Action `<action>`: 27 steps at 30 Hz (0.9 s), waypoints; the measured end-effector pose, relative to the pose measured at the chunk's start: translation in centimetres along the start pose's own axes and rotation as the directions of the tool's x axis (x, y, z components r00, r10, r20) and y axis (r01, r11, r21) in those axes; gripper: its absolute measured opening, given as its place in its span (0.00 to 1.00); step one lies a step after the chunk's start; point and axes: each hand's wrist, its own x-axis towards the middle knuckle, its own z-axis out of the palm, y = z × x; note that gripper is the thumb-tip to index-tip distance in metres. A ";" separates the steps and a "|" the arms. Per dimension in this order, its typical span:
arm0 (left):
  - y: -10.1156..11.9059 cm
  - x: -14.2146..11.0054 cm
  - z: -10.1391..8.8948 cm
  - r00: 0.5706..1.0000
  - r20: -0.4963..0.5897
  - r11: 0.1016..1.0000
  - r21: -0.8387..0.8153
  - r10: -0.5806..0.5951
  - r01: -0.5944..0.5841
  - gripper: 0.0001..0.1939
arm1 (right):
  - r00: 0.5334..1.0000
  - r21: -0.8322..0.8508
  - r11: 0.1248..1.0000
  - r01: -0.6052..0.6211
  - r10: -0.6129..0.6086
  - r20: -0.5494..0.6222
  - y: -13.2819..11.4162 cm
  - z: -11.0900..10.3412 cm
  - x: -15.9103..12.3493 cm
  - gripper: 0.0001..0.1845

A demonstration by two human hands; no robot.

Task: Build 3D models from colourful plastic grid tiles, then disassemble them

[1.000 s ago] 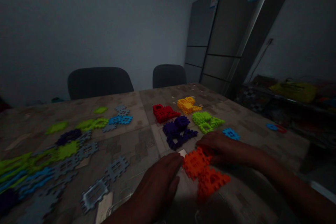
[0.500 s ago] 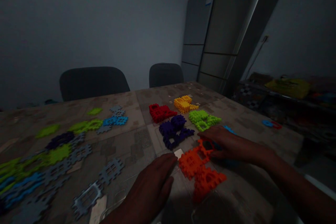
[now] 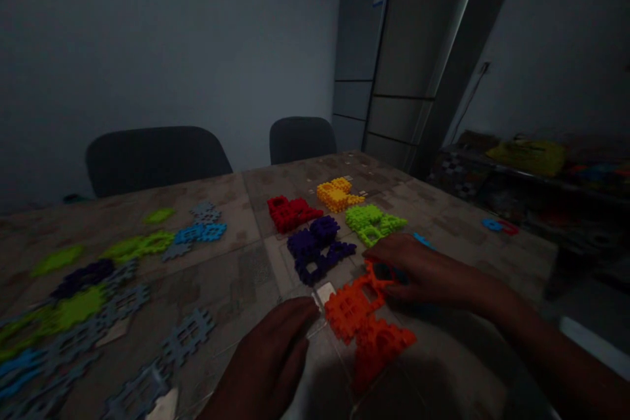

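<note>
My right hand (image 3: 416, 272) has its thumb and fingers round the far end of an orange interlocking plastic block (image 3: 381, 272), part of a stack of orange blocks (image 3: 349, 307) on the table. My left hand (image 3: 275, 348) rests left of that stack, apart from it, fingers stretched out and holding nothing. Beyond the hands lie a dark purple pile (image 3: 319, 243), a lime green pile (image 3: 371, 223), a red pile (image 3: 290, 212) and a yellow pile (image 3: 338, 194) of such blocks. Some blue pieces (image 3: 422, 239) are partly hidden behind my right hand.
Grey, green, blue and purple flat blocks (image 3: 79, 308) are spread over the left of the table (image 3: 246, 262). A blue and red piece (image 3: 499, 226) lies near the right edge. Two chairs (image 3: 157, 154) stand behind, with a tall refrigerator (image 3: 408, 65) at the back right.
The view has swung a little to the right, so the things sit further left. My left hand has drawn slightly away from the orange stack; my right hand stays at its far end.
</note>
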 end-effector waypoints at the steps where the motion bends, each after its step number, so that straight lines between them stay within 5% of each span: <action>1: 0.0 0.0 -0.1 1.000 -0.014 1.000 -0.009 0.004 -0.004 0.22 | 1.000 -0.008 1.000 -0.002 0.002 -0.017 -0.1 0.1 0.0 0.27; 5: 0.1 0.1 -0.3 0.999 -0.038 0.999 -0.045 0.014 -0.016 0.19 | 0.997 -0.062 0.998 -0.016 0.011 -0.079 -0.7 0.1 0.4 0.30; 17: 0.2 0.5 -0.1 0.996 -0.083 0.993 -0.115 0.025 -0.035 0.18 | 0.988 -0.110 0.982 -0.155 0.154 -0.014 -3.4 0.7 1.8 0.16; 27: 0.1 0.3 0.0 0.997 -0.077 0.993 -0.111 0.027 -0.035 0.18 | 0.977 -0.127 0.970 -0.205 0.211 0.034 -2.4 0.1 1.6 0.11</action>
